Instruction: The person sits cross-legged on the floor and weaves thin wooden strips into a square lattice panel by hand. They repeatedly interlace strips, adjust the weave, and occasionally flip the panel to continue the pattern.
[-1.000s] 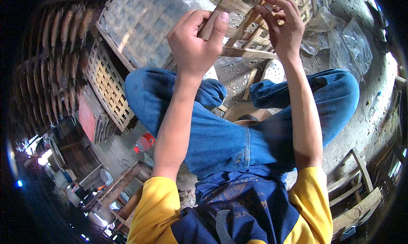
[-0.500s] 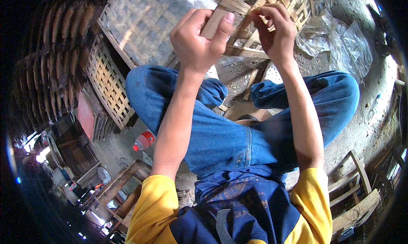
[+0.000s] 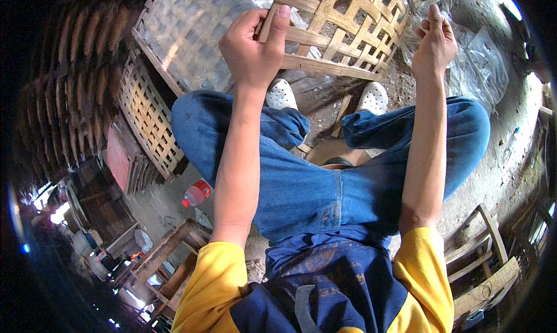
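My left hand (image 3: 253, 47) is closed on the left edge of a woven bamboo panel (image 3: 342, 28), its thumb pressed on the wooden strip there. The panel has flat border strips and an open lattice, and it tilts above the ground in front of my feet. Off the panel's right side, my right hand (image 3: 434, 47) is raised with thumb and fingers pinched together. Whatever lies in that pinch, if anything, is too small to make out.
Another woven panel under clear plastic (image 3: 191, 40) lies at the far left, above a woven side (image 3: 152, 115). Crumpled plastic sheeting (image 3: 473, 66) is at the right. A red-capped bottle (image 3: 197, 192) lies by my left knee. Wooden frames (image 3: 484, 275) stand at the lower right.
My right hand has moved right, away from my left hand and off the panel. The panel has turned and now shows more of its lattice; my left hand has shifted slightly left.
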